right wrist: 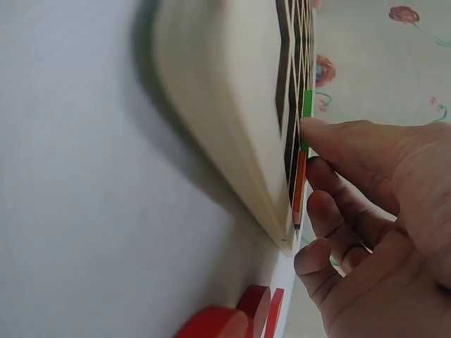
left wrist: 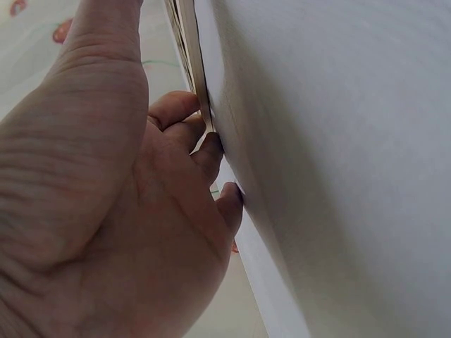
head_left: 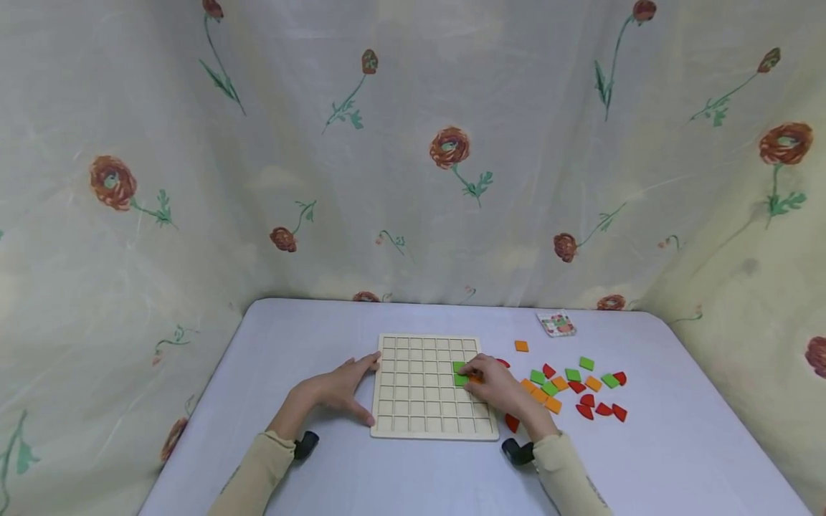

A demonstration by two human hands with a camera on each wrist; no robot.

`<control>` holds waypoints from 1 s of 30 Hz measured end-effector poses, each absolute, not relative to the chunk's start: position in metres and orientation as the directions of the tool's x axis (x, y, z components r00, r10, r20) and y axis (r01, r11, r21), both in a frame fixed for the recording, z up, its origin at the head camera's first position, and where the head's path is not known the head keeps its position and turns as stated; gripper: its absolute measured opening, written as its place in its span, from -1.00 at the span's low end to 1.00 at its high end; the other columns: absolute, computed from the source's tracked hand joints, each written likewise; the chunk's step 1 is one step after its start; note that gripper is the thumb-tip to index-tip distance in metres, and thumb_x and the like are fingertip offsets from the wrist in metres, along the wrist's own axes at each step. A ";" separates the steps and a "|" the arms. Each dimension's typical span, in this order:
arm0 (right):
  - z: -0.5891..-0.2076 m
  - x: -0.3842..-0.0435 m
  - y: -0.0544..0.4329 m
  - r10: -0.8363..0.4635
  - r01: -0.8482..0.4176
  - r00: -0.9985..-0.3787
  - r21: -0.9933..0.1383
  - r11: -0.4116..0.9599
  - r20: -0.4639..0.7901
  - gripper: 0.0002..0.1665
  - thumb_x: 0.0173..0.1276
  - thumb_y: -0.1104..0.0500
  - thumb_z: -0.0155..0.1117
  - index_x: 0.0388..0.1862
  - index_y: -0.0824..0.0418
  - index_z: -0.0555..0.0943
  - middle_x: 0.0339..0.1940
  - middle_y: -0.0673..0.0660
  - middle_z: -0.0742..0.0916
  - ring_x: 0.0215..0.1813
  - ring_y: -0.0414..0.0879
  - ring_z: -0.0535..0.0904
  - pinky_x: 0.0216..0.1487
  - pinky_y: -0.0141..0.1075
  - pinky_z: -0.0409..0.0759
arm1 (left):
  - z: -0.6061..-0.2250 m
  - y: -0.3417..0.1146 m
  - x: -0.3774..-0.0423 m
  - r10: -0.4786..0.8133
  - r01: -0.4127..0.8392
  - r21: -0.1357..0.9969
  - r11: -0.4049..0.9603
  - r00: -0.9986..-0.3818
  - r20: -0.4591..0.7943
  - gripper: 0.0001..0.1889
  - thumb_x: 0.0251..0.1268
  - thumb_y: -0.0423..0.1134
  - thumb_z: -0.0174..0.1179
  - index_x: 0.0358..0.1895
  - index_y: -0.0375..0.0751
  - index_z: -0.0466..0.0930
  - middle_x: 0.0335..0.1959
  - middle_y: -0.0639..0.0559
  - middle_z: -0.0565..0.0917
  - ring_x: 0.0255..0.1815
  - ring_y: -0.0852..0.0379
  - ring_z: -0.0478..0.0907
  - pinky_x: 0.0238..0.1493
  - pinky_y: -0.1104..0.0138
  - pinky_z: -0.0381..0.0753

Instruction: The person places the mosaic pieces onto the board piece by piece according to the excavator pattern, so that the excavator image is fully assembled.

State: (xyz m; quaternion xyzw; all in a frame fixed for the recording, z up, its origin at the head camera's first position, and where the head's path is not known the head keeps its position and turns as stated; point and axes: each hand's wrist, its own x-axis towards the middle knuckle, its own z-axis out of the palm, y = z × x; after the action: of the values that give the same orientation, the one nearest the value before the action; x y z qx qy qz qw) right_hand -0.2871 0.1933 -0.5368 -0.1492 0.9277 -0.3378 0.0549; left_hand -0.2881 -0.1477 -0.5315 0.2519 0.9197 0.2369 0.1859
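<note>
A pale grid board (head_left: 419,387) lies flat on the table with rows of square recesses. My left hand (head_left: 335,390) is spread along its left edge, thumb near the front corner and fingers farther back; in the left wrist view, fingertips (left wrist: 184,105) touch the board's side. My right hand (head_left: 500,387) reaches over the right part of the board. Its thumb touches a green tile (right wrist: 306,105) in the right wrist view, and an orange tile (right wrist: 299,183) sits beside that one. Two green tiles show at the fingertips in the head view; the hand partly hides the orange tile.
Right of the board lie scattered orange tiles (head_left: 553,405), green tiles (head_left: 572,374) and red quarter-round pieces (head_left: 584,411). One red piece (head_left: 512,423) is close to the board's right edge. A printed packet (head_left: 556,323) is at the back. Flowered cloth (head_left: 413,143) hangs behind the table.
</note>
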 end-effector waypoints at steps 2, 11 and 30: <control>-0.536 -0.287 0.193 -0.317 -0.243 -0.948 -0.635 0.733 -0.004 -0.74 0.24 0.24 0.37 -0.10 0.01 0.71 -0.09 -0.07 0.63 -0.04 -0.14 0.47 0.08 -0.19 0.58 | -0.532 -0.148 -0.288 0.553 0.379 0.526 0.762 -0.803 -0.222 0.41 -0.37 0.28 0.53 0.55 -0.17 -0.20 0.47 0.08 0.30 0.58 0.02 -0.03 0.62 0.07 -0.19; -0.533 -0.285 0.193 -0.348 -0.286 -0.937 -0.599 0.748 0.012 -0.75 0.25 0.24 0.35 -0.08 0.04 0.70 -0.05 -0.04 0.63 0.04 -0.11 0.45 0.16 -0.12 0.56 | -0.533 -0.148 -0.288 0.554 0.376 0.534 0.757 -0.803 -0.220 0.41 -0.37 0.27 0.54 0.55 -0.16 -0.19 0.48 0.09 0.28 0.58 0.01 -0.03 0.62 0.07 -0.20; -0.514 -0.289 0.234 -0.207 -0.163 -0.978 -0.685 0.710 0.018 -0.76 0.28 0.20 0.32 -0.07 0.15 0.58 -0.19 0.09 0.63 -0.15 -0.06 0.43 -0.25 -0.36 0.47 | -0.534 -0.147 -0.289 0.559 0.389 0.524 0.758 -0.801 -0.214 0.41 -0.37 0.28 0.53 0.55 -0.19 -0.17 0.48 0.06 0.28 0.58 0.01 -0.01 0.62 0.07 -0.19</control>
State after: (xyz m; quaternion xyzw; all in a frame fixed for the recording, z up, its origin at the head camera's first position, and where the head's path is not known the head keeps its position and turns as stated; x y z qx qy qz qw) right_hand -0.2887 0.2343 -0.5140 -0.1003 0.9241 -0.3676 0.0302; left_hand -0.2893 -0.1475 -0.5336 0.2576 0.9197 0.2342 0.1818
